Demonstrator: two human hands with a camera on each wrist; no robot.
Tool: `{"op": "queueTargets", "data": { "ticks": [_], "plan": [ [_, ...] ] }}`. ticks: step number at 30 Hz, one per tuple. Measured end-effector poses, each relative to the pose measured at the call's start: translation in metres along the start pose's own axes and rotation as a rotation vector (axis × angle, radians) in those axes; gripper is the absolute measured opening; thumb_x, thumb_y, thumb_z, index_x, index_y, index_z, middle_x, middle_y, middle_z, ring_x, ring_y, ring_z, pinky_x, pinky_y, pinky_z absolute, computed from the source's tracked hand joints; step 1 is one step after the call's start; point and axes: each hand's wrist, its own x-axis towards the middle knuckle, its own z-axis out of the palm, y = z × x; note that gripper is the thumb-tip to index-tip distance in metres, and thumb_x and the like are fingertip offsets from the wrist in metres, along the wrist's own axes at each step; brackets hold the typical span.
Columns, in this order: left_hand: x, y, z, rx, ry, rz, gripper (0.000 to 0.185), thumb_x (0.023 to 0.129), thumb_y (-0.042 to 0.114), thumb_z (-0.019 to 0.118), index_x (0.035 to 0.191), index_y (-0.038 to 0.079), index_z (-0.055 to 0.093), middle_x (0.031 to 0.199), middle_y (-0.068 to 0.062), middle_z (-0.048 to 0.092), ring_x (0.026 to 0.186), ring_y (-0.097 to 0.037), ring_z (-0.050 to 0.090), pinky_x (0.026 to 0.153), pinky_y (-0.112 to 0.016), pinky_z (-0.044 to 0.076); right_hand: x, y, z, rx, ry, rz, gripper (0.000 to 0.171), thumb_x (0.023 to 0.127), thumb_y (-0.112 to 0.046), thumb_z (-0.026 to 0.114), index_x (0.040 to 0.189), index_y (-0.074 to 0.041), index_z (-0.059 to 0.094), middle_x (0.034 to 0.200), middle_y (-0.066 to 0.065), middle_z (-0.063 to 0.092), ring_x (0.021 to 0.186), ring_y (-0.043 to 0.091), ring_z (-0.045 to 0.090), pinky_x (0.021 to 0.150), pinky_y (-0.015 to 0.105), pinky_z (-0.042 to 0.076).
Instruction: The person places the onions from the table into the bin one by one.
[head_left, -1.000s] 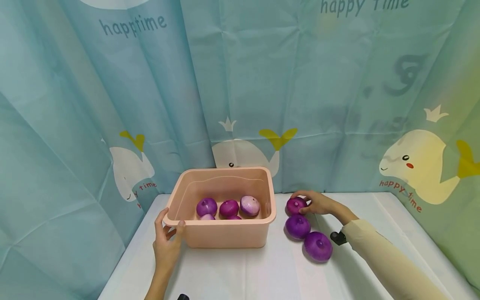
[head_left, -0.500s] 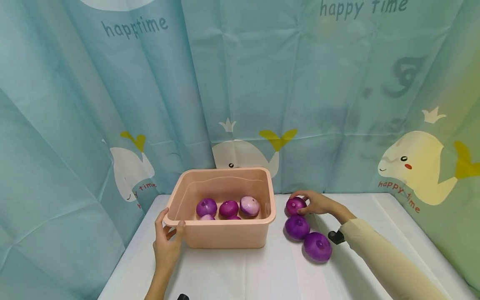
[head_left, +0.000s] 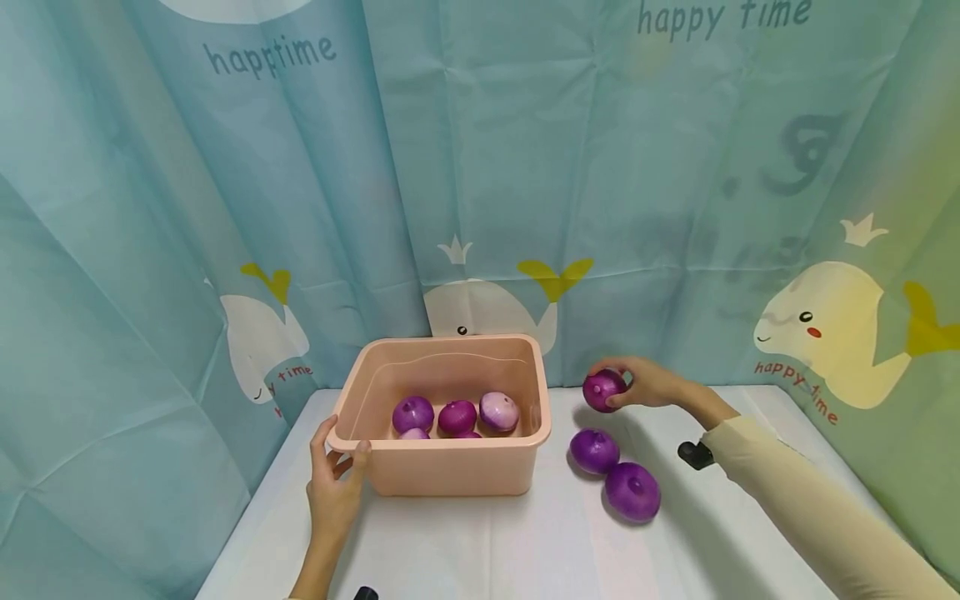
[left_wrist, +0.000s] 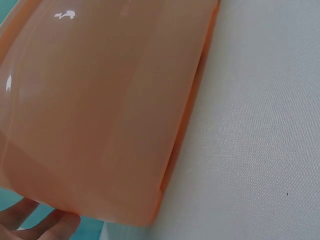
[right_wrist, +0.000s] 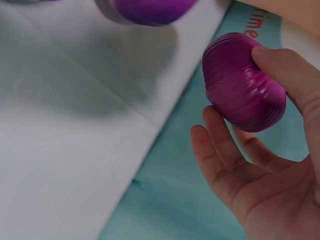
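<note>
My right hand (head_left: 647, 383) pinches a purple onion (head_left: 602, 391) between thumb and fingers, raised above the table at the back right. In the right wrist view the thumb presses one side of that onion (right_wrist: 243, 82) and fingertips support the other. My left hand (head_left: 333, 492) grips the near left corner of a pink plastic bin (head_left: 453, 471), thumb on the front rim and fingers at the left side. Inside the bin lie several onions, among them a purple onion (head_left: 413, 414) and a paler onion (head_left: 499, 412). The left wrist view shows the bin's wall (left_wrist: 105, 110) and a few fingertips (left_wrist: 62, 225).
Two more purple onions, a rear onion (head_left: 595, 451) and a front onion (head_left: 633, 492), sit on the white table (head_left: 555, 550) right of the bin. A blue curtain (head_left: 495, 167) with whale prints hangs directly behind the table.
My right hand has lifted the rearmost onion off the table, up and slightly right, away from the other two. The left hand and the bin have stayed put.
</note>
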Motion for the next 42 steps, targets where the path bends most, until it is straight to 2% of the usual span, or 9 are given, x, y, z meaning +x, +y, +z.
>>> {"op": "queueTargets", "data": {
  "ticks": [5, 12, 19, 22, 26, 29, 32, 38, 42],
  "plan": [
    [0.000, 0.000, 0.000, -0.004, 0.004, -0.001, 0.065, 0.101, 0.023, 0.067, 0.157, 0.029, 0.036, 0.154, -0.013, 0.049, 0.108, 0.010, 0.054, 0.089, -0.011, 0.048, -0.001, -0.013, -0.016, -0.031, 0.024, -0.019, 0.046, 0.086, -0.005, 0.082, 0.128, -0.005, 0.065, 0.119, 0.016, 0.064, 0.098, 0.027, 0.063, 0.076, 0.028, 0.059],
    [0.000, -0.003, 0.000, -0.006, 0.005, -0.004, 0.064, 0.101, 0.024, 0.067, 0.158, 0.028, 0.036, 0.153, -0.014, 0.049, 0.106, 0.014, 0.054, 0.088, -0.007, 0.047, -0.002, -0.033, -0.037, -0.019, 0.105, -0.046, 0.049, 0.085, -0.003, 0.083, 0.131, -0.005, 0.065, 0.121, 0.020, 0.063, 0.077, 0.017, 0.070, 0.071, 0.028, 0.059],
    [0.001, -0.005, 0.000, 0.010, 0.012, -0.006, 0.064, 0.101, 0.026, 0.067, 0.158, 0.028, 0.036, 0.154, -0.015, 0.048, 0.106, 0.016, 0.053, 0.087, -0.007, 0.047, 0.000, -0.046, -0.050, -0.115, 0.258, -0.125, 0.053, 0.084, -0.002, 0.083, 0.133, -0.006, 0.063, 0.125, 0.016, 0.066, 0.097, 0.030, 0.067, 0.078, 0.048, 0.061],
    [0.001, -0.006, 0.001, 0.012, 0.011, -0.011, 0.065, 0.101, 0.027, 0.067, 0.158, 0.029, 0.035, 0.154, -0.014, 0.048, 0.106, 0.015, 0.053, 0.087, -0.007, 0.047, -0.001, -0.050, -0.055, -0.121, 0.313, -0.122, 0.054, 0.086, -0.004, 0.083, 0.135, -0.007, 0.062, 0.128, 0.018, 0.064, 0.091, 0.030, 0.070, 0.078, 0.053, 0.061],
    [0.001, -0.005, 0.001, 0.011, 0.012, -0.016, 0.065, 0.101, 0.027, 0.067, 0.158, 0.029, 0.035, 0.155, -0.013, 0.048, 0.106, 0.015, 0.053, 0.088, -0.008, 0.047, -0.002, -0.054, -0.059, -0.095, 0.382, -0.073, 0.054, 0.087, -0.009, 0.083, 0.137, -0.009, 0.062, 0.131, 0.019, 0.062, 0.085, 0.028, 0.071, 0.077, 0.045, 0.062],
    [0.001, -0.004, 0.001, 0.012, 0.013, -0.016, 0.065, 0.101, 0.027, 0.067, 0.158, 0.028, 0.035, 0.155, -0.013, 0.047, 0.106, 0.015, 0.053, 0.089, -0.008, 0.047, -0.003, -0.055, -0.060, -0.089, 0.424, -0.045, 0.054, 0.087, -0.011, 0.084, 0.137, -0.010, 0.062, 0.130, 0.019, 0.062, 0.085, 0.029, 0.071, 0.075, 0.034, 0.062],
    [0.001, -0.004, 0.001, 0.011, 0.015, -0.007, 0.064, 0.101, 0.026, 0.067, 0.158, 0.027, 0.036, 0.155, -0.013, 0.047, 0.107, 0.015, 0.052, 0.089, -0.007, 0.047, -0.002, -0.055, -0.060, -0.099, 0.439, -0.034, 0.055, 0.087, -0.012, 0.084, 0.137, -0.011, 0.062, 0.130, 0.018, 0.062, 0.086, 0.029, 0.071, 0.073, 0.028, 0.061],
    [0.000, -0.006, 0.001, 0.000, 0.017, 0.015, 0.064, 0.101, 0.023, 0.067, 0.157, 0.027, 0.036, 0.155, -0.015, 0.047, 0.108, 0.015, 0.052, 0.089, -0.008, 0.047, 0.000, -0.055, -0.059, -0.097, 0.427, -0.021, 0.056, 0.087, -0.014, 0.084, 0.137, -0.015, 0.062, 0.127, 0.015, 0.062, 0.087, 0.028, 0.071, 0.074, 0.029, 0.061],
    [0.001, -0.007, 0.002, -0.008, 0.018, 0.017, 0.064, 0.101, 0.022, 0.067, 0.157, 0.027, 0.037, 0.155, -0.014, 0.048, 0.108, 0.014, 0.053, 0.089, -0.009, 0.048, 0.001, -0.056, -0.057, -0.098, 0.412, -0.038, 0.055, 0.087, -0.014, 0.085, 0.137, -0.013, 0.062, 0.129, 0.016, 0.062, 0.085, 0.028, 0.071, 0.075, 0.033, 0.062]
  ]
}}
